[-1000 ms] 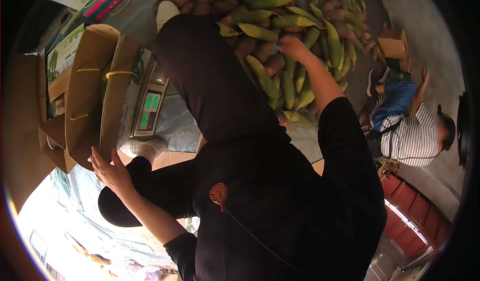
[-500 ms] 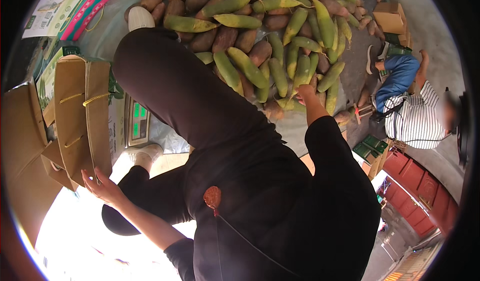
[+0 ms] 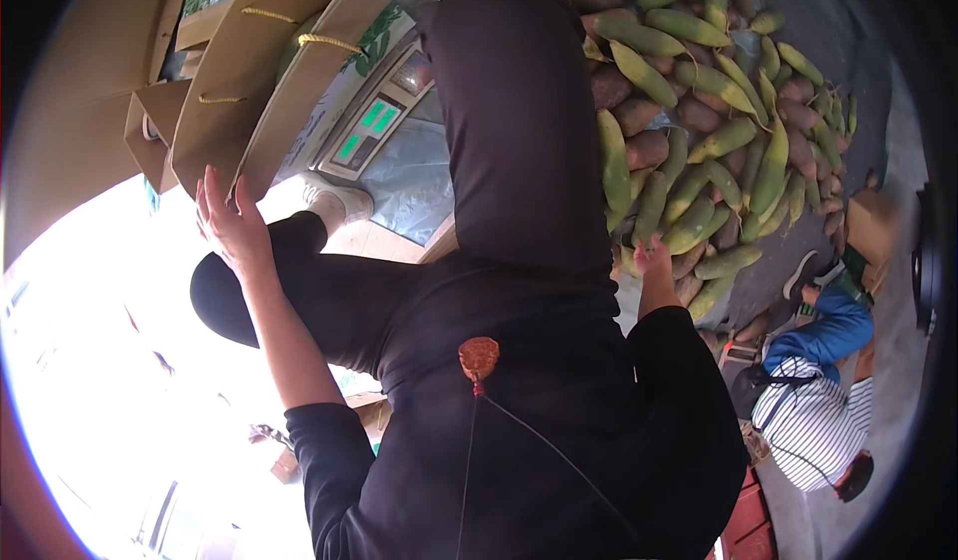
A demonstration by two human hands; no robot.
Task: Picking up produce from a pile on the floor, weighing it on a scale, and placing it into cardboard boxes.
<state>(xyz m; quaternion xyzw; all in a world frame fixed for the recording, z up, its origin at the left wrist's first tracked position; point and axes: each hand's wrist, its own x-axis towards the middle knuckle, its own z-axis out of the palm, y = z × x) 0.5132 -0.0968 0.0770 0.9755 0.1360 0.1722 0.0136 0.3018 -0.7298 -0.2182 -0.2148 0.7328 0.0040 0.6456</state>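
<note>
My left hand (image 3: pixel 235 226) is open, its fingers stretched up against the near lower edge of an open cardboard carton (image 3: pixel 210 86) with yellow rope handles. Something green shows between the carton's walls. On the right, my right hand (image 3: pixel 655 261) is at the near edge of a heap of vegetables. Its fingers curl at the lower end of a green radish (image 3: pixel 689 226), partly hidden by the small, steep view. Around it lie more long green radishes (image 3: pixel 773 166) mixed with reddish-brown roots (image 3: pixel 699 114).
A digital scale (image 3: pixel 384 111) with green displays sits beside the carton. My raised knee (image 3: pixel 519 91) stands between scale and heap. Another person (image 3: pixel 810 415) in a striped top sits at the right, near a cardboard box (image 3: pixel 873 226). Bright glare covers the lower left.
The view has turned, so carton, scale and heap appear shifted right. My left hand stays at the carton's edge with fingers stretched; my right hand stays at the heap's near edge.
</note>
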